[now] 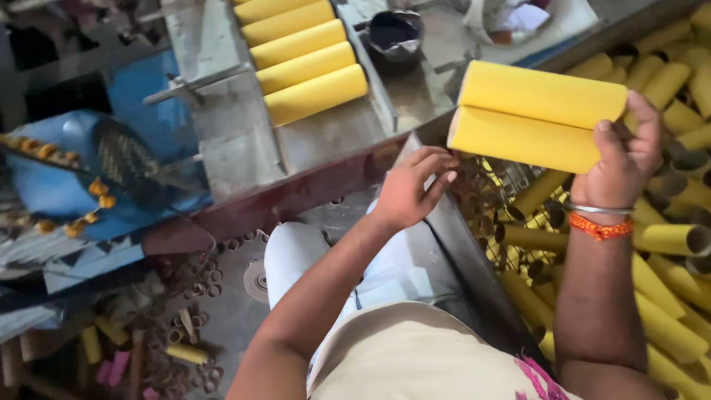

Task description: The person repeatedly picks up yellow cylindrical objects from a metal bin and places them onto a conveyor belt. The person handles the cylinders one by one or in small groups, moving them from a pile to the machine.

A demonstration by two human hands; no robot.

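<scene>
My right hand (621, 159) grips two yellow cardboard tubes (537, 115) side by side, held level above a wire bin (511, 178) of more yellow tubes (666, 296). An orange thread and a metal bangle circle that wrist. My left hand (412, 189) hovers just left of the held tubes' ends, fingers curled, holding nothing. A row of several yellow tubes (300, 55) lies on a grey metal chute (222, 111) at the upper middle.
A dark bowl (395, 35) stands beyond the chute. A blue machine body (89, 163) with a garland is at left. Cardboard rings and offcuts (178, 341) litter the floor at lower left. My knee in white trousers (296, 252) is below.
</scene>
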